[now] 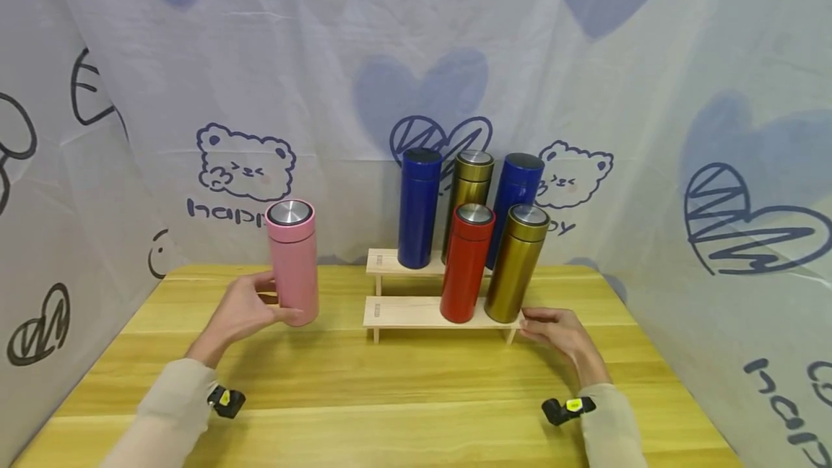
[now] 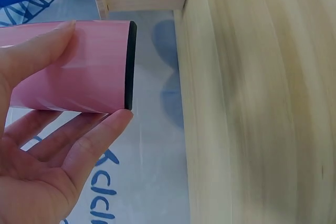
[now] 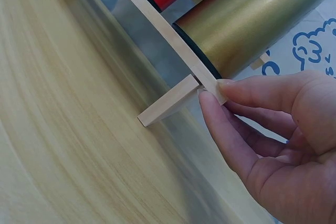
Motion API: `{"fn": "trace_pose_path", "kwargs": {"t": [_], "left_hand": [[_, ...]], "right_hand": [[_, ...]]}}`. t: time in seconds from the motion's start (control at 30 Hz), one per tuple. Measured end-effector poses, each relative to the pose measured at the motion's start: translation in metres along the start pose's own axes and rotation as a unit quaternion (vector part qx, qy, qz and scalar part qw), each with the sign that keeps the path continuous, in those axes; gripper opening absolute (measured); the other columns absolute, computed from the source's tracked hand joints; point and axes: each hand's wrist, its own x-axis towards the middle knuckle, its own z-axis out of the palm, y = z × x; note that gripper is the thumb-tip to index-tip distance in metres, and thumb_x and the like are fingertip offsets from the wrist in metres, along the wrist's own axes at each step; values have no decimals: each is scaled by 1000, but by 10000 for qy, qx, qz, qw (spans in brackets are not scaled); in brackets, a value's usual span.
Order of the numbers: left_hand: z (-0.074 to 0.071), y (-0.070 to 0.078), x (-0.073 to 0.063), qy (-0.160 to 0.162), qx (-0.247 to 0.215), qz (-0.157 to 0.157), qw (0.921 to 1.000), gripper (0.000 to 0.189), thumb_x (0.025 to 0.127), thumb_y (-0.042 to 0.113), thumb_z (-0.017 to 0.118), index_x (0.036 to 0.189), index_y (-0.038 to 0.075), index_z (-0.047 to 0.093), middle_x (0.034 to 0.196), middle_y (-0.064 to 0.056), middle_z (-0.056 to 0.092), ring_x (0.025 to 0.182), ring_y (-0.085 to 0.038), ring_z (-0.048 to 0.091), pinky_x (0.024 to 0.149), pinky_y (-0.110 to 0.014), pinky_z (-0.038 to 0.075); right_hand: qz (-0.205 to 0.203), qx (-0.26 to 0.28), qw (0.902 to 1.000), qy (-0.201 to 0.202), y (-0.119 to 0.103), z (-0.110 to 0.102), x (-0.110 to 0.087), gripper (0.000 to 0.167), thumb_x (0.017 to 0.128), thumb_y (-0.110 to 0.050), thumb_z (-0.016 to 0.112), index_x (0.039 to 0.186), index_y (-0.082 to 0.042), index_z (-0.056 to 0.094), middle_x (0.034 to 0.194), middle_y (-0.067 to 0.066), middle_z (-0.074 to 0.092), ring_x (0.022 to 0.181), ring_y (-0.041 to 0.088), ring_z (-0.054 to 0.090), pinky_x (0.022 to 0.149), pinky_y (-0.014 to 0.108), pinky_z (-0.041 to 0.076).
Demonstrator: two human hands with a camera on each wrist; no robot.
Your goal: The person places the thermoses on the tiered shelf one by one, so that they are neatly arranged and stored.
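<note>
In the head view my left hand (image 1: 245, 311) grips a pink thermos bottle (image 1: 294, 273) by its lower half, upright and left of a wooden stepped stand (image 1: 404, 312). The left wrist view shows the bottle's dark base rim (image 2: 130, 65) raised off the table, thumb on one side and fingers on the other. My right hand (image 1: 562, 335) pinches the right end of the stand's lower step, thumb and fingertip on the board's edge (image 3: 214, 88). Beside that hand a gold thermos bottle (image 1: 518, 266) stands on this step, with a red thermos bottle (image 1: 466, 266) to its left.
On the upper step (image 1: 385, 261) stand a blue bottle (image 1: 419, 211), a gold bottle (image 1: 474, 172) and another blue bottle (image 1: 518, 183), the latter two partly hidden. The wooden table (image 1: 364, 396) backs onto a printed cloth (image 1: 312, 78), which also hangs along both sides.
</note>
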Motion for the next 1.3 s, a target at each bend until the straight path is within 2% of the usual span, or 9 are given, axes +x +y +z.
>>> {"fn": "trace_pose_path", "kwargs": {"t": [0.3, 0.67, 0.97, 1.3], "left_hand": [[13, 14, 4, -99, -191, 131, 9997, 75, 74, 32, 93, 137, 4, 63, 123, -18, 73, 108, -31, 72, 88, -42, 63], [27, 33, 10, -154, -309, 261, 9991, 72, 72, 31, 94, 134, 6, 65, 123, -15, 73, 108, -32, 72, 89, -42, 63], [38, 46, 15, -171, -596, 475, 9969, 69, 70, 25, 95, 130, 3, 67, 118, -17, 75, 102, -31, 74, 84, -39, 64], [51, 59, 19, -188, -730, 564, 9956, 66, 69, 22, 96, 127, 6, 69, 114, -14, 76, 98, -29, 74, 82, -37, 64]], "right_hand": [[-45, 74, 9999, -116, 2, -2, 0, 55, 97, 2, 66, 144, 19, 44, 140, 34, 58, 88, 11, 77, 86, 28, 64], [-105, 180, 9997, -162, 2, -1, -1, 56, 97, 4, 66, 144, 21, 42, 133, 28, 66, 88, 11, 77, 86, 28, 64], [-69, 59, 9999, -129, 2, -3, -1, 55, 97, 3, 67, 144, 21, 43, 134, 28, 65, 88, 10, 77, 87, 29, 63], [-89, 99, 9999, -110, 3, -1, 0, 54, 96, 5, 66, 143, 22, 44, 128, 24, 70, 88, 11, 77, 85, 29, 64]]}}
